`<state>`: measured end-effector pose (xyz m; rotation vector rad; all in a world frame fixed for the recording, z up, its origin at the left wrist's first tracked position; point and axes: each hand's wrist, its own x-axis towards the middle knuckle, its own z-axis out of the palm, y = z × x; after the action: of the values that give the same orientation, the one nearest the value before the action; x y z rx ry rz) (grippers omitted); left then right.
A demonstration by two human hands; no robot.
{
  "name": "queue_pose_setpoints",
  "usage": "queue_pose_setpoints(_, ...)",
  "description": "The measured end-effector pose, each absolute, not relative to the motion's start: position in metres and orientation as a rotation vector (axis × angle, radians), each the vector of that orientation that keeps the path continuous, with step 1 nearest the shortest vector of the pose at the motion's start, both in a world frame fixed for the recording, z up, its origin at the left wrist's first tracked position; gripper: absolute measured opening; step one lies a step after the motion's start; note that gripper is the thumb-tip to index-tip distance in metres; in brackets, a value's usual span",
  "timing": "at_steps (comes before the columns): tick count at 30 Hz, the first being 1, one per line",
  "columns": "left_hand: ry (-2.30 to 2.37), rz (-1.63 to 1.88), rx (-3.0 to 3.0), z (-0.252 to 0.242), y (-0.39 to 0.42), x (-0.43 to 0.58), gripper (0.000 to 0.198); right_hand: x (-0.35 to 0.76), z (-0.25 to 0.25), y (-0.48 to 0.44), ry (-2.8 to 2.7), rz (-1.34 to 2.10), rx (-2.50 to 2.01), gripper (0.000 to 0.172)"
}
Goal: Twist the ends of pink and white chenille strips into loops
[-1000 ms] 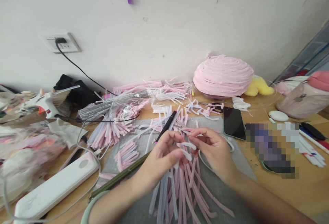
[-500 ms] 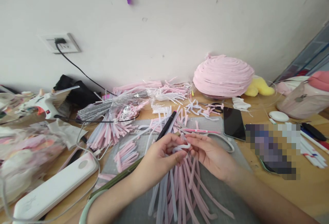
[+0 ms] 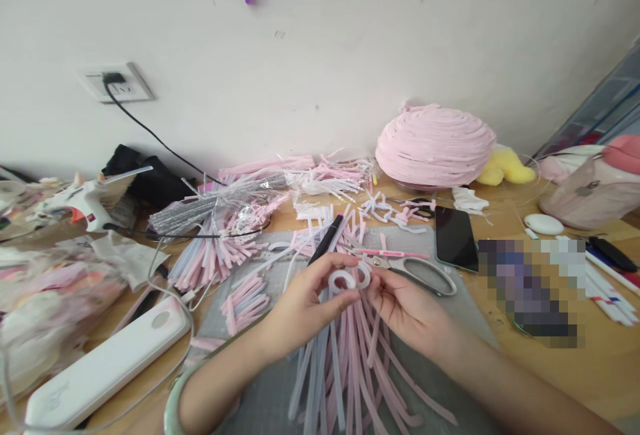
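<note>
A white fuzzy strip (image 3: 353, 282) has turned since half a second ago, its two curls now facing the camera. Pink and pale strips (image 3: 353, 375) fan out at six o'clock. The left hand (image 3: 300, 302) pinches the curls, thumb and fingers parted by them; the right hand (image 3: 410, 308), at four o'clock, brings bunched fingertips to the strip's edge, their grip unclear. Scissors (image 3: 393, 264) lie toward three o'clock; a wound pink mass (image 3: 435, 145) rises at one o'clock.
</note>
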<state>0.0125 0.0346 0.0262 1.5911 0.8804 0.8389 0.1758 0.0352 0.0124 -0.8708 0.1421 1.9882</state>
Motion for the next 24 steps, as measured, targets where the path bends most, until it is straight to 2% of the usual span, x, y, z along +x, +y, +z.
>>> queue_pose_setpoints(2,0.972,0.864,1.598,0.024,0.036,0.014,0.02,0.174,0.011,0.032,0.034,1.964,-0.88,0.01)
queue_pose_setpoints(5,1.046,0.888,1.615,0.023,0.038,0.015,0.014,0.173,0.01,0.029,-0.278,1.827,-0.934,0.006)
queue_pose_setpoints(9,1.103,0.874,1.647,0.028,0.039,0.014,0.016,0.174,0.013,0.028,-0.806,1.535,-1.094,0.011)
queue_pose_setpoints(13,0.952,0.708,1.48,0.029,0.038,0.014,0.019,0.181,0.011,0.03,-1.313,1.161,-1.242,0.007)
queue_pose_setpoints(18,0.82,0.636,1.296,0.026,0.037,0.015,0.025,0.187,0.01,0.03,-1.705,0.763,-1.077,0.013)
queue_pose_setpoints(20,0.831,0.684,1.288,0.025,0.036,0.015,0.026,0.185,0.011,0.028,-1.666,0.866,-1.082,0.011)
queue_pose_setpoints(24,0.773,0.918,1.386,0.026,0.033,0.013,0.033,0.175,0.012,0.025,-1.24,1.484,-1.184,0.008)
